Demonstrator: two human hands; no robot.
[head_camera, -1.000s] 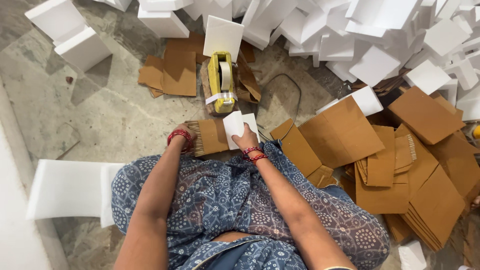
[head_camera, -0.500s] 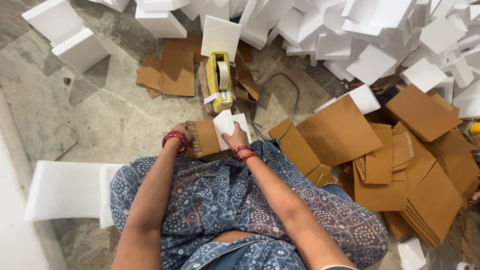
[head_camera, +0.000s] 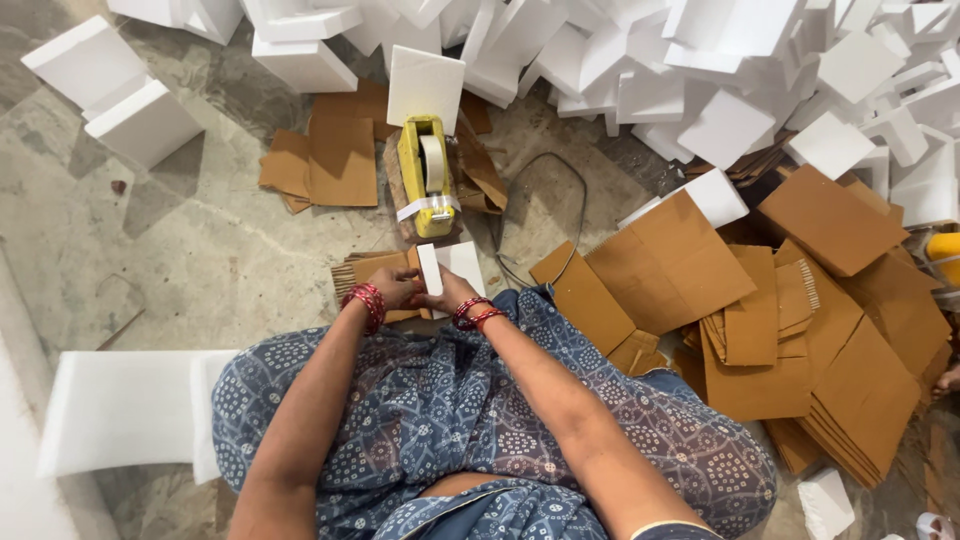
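**Foam block held below the tape dispenser**

As I sat on the concrete floor looking down, both my hands were closed on one small white foam block just past my knees. My left hand gripped its left edge, fingers curled around it; my right hand gripped its lower edge from underneath. Red bangles sat on both wrists. The block was upright and slightly tilted, resting over a short stack of cardboard pieces at 9 o'clock from it.

The yellow tape dispenser stood at 12 o'clock from the block, close but not touching, with a strip of tape hanging across its near end. A white foam slab leaned behind it. A thin dark cord looped at 1 o'clock.

Judgement: the step in hand looked like squaring the block in both hands ahead of taping. The next move would call for one hand to let go and reach to 12 o'clock for the free tape end, while the other kept the block steady.

Surroundings: loose foam blocks piled from 12 to 2 o'clock; flat cardboard sheets spread at 3 o'clock; a large foam slab at 8 o'clock beside my knee.
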